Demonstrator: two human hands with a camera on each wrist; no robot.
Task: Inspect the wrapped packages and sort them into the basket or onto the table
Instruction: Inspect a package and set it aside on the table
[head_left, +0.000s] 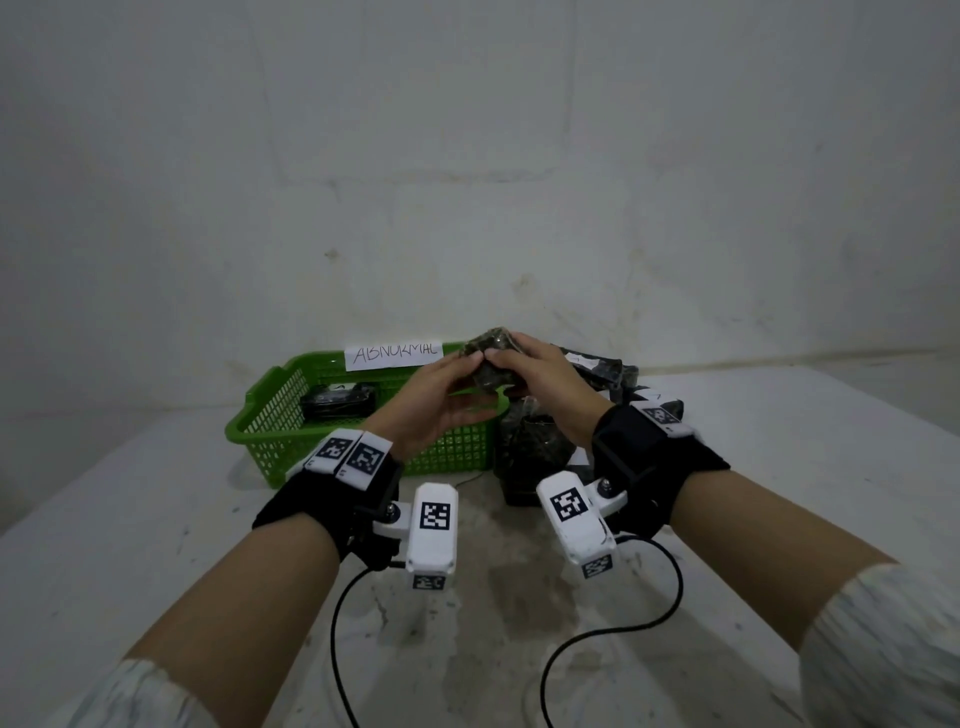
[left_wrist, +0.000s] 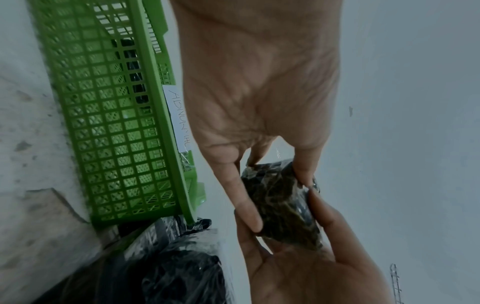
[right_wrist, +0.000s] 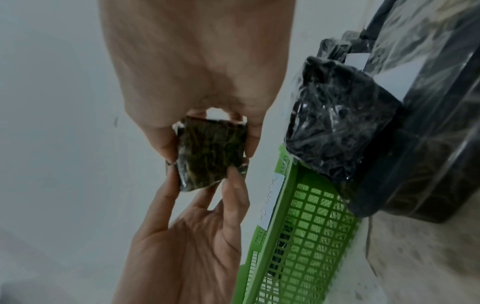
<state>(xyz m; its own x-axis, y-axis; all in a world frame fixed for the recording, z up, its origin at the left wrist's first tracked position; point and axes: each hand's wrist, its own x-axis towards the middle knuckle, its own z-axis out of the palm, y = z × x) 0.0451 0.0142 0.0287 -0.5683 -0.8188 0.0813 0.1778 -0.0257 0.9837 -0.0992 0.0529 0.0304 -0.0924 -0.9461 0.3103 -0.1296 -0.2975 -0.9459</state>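
A small dark wrapped package (head_left: 491, 364) is held up above the right end of the green basket (head_left: 270, 421). My left hand (head_left: 470, 384) pinches its near end between thumb and fingers. My right hand (head_left: 506, 369) grips its far end. In the left wrist view the package (left_wrist: 283, 207) shows dark leafy contents under clear film. In the right wrist view the package (right_wrist: 210, 164) sits between both hands' fingertips. One wrapped package (head_left: 337, 402) lies inside the basket. More wrapped packages (head_left: 540, 447) are piled on the table to the basket's right.
A paper label reading ABNORMAL (head_left: 393, 355) is fixed to the basket's far rim. The pale, stained table (head_left: 156, 545) runs back to a white wall. Two black cables (head_left: 571, 649) trail from my wrists across the table's near part.
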